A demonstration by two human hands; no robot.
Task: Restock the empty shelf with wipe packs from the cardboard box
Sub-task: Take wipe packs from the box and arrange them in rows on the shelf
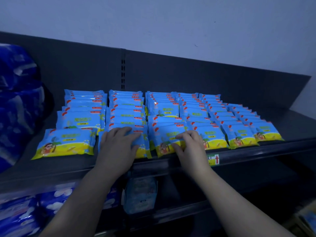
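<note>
Glossy blue-and-yellow film on these wipe packs (193, 115), and it looks slick, so that's my main worry. They lie shingled front to back in several columns on the dark metal shelf (256, 150), w/ the front ones right at the lip. My left hand (118, 144) lies flat, fingers straight, pressing the second-column front pack (142, 151). My right hand (188, 146) has curled fingers and thumb pinching the third-column front pack (164, 134).

Risks, imo:
- Tug or push too hard and a front pack slides over the lip.
- Packs lean on each other, so shifting one could slump the whole column.
- The far-left front pack (66, 144) sits fwd and apart from its column, so a knock could send it off.

Packs look soft, flat and pillowy, w/ a cartoon figure on a yellow base. Text is too small to read.
</note>
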